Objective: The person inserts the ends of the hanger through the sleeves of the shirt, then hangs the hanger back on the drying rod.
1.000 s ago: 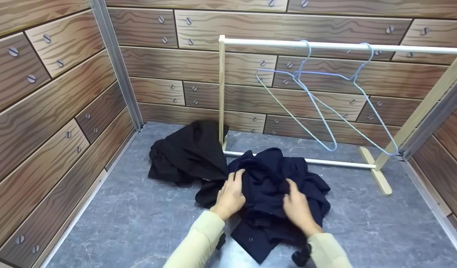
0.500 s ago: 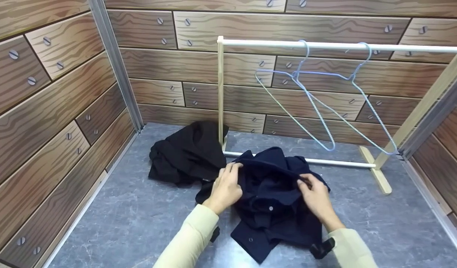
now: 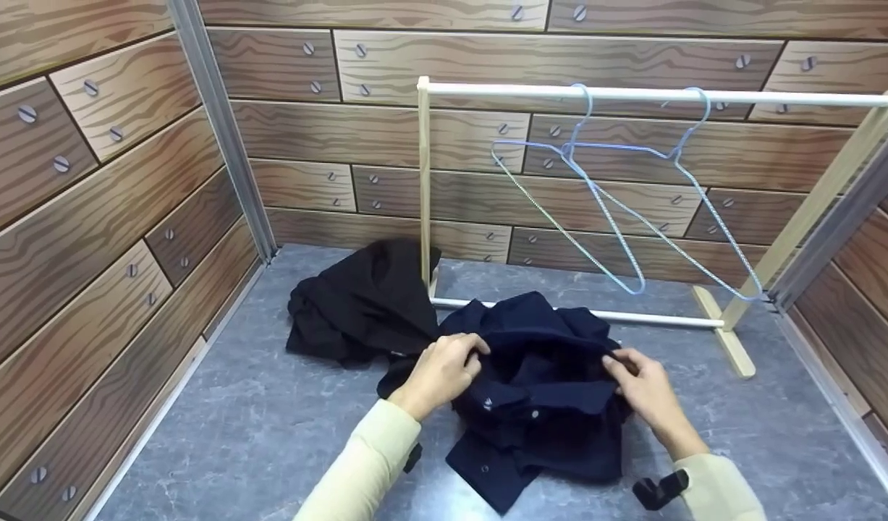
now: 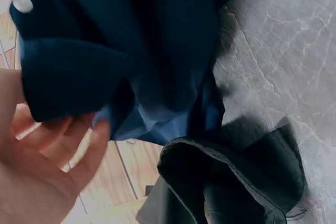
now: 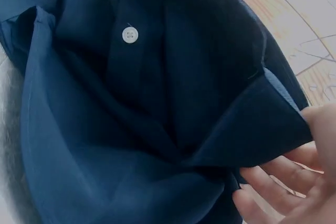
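Observation:
A navy blue shirt with white buttons lies bunched on the grey floor, its collar end raised between both hands. At the collar's left, my left hand pinches the cloth; the left wrist view shows the thumb and fingers around a collar point. On the other side my right hand pinches the opposite collar point, which the right wrist view shows between thumb and fingers. A white button shows on the placket. Beyond my left hand a black garment lies crumpled.
Behind the shirt stands a wooden rack with a white top rail and a lower rail. Two blue wire hangers hang from the top rail. Wood-patterned walls enclose the back and sides. A rack foot sits at right.
Both hands went from lying over the shirt to gripping its collar. The right hand moved right, spreading the collar and exposing buttons. The black garment stayed put.

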`<state>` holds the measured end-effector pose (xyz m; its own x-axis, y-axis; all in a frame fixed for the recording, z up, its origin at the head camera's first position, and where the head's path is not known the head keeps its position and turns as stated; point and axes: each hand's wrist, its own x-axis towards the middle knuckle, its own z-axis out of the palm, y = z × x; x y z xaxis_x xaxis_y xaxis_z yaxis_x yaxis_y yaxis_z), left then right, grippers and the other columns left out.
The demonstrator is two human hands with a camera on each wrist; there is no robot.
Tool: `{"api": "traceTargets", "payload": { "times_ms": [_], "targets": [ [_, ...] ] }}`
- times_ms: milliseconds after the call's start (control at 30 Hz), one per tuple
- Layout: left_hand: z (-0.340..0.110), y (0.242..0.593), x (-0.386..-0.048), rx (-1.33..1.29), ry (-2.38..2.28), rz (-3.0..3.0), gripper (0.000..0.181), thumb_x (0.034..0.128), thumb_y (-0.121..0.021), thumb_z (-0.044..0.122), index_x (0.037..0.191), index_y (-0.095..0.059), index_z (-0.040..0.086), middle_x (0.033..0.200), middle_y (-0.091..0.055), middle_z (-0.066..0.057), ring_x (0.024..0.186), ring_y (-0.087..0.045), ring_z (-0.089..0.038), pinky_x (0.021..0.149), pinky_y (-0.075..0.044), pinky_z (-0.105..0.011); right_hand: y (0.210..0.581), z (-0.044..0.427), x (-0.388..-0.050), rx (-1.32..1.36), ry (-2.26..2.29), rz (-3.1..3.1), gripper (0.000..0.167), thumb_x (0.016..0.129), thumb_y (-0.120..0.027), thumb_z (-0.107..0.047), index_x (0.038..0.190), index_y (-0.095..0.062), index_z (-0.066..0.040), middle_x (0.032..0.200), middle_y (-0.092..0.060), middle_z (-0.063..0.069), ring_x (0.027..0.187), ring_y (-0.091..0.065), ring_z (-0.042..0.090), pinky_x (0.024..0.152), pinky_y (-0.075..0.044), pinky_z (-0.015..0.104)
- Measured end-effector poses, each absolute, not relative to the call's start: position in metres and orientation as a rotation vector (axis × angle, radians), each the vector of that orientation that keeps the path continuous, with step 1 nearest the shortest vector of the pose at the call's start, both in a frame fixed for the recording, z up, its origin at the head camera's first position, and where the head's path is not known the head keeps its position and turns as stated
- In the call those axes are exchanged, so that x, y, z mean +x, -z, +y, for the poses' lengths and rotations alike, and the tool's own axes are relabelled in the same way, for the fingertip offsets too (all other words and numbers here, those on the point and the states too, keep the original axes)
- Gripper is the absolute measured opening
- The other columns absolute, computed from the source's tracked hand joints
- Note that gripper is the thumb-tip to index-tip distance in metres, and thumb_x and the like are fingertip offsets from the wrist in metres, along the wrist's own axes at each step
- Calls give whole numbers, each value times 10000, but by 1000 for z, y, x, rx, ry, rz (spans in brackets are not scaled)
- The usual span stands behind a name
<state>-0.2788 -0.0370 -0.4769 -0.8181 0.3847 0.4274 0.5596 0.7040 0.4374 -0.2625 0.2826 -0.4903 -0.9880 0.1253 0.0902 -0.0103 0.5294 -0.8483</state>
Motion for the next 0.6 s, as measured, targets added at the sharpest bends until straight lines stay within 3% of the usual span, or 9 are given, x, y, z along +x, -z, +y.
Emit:
{"api": "traceTargets", "payload": {
  "times_ms": [233,467,600],
  "targets": [
    [-34,480,-280,-740,886,-2510,267,894,-608,73,1147,-588,157,1033,-758,-52,935,-728,-147,765,-581,-322,485,288,-261,-2,-1462,-2695,402,993,-596,-244,1246,-591,68,1214,-654,263,860,-598,2,700,-558,234],
    [-32,483,-279,-668,871,-2545,248,916,-612,101,1159,-659,112,1018,-765,-48,914,-730,-160,782,-580,-320,461,292,-264,40,-1433,-2622,285,1005,-556,-155,1165,-631,69,968,-679,153,758,-587,22,666,-536,211],
    [-32,485,-280,-638,869,-2549,211,921,-621,122,1115,-703,108,983,-765,-35,866,-724,-167,757,-577,-319,438,295,-266,58,-1353,-2582,278,1016,-518,-137,1155,-630,76,963,-684,132,748,-585,-11,665,-519,182]
  ]
}}
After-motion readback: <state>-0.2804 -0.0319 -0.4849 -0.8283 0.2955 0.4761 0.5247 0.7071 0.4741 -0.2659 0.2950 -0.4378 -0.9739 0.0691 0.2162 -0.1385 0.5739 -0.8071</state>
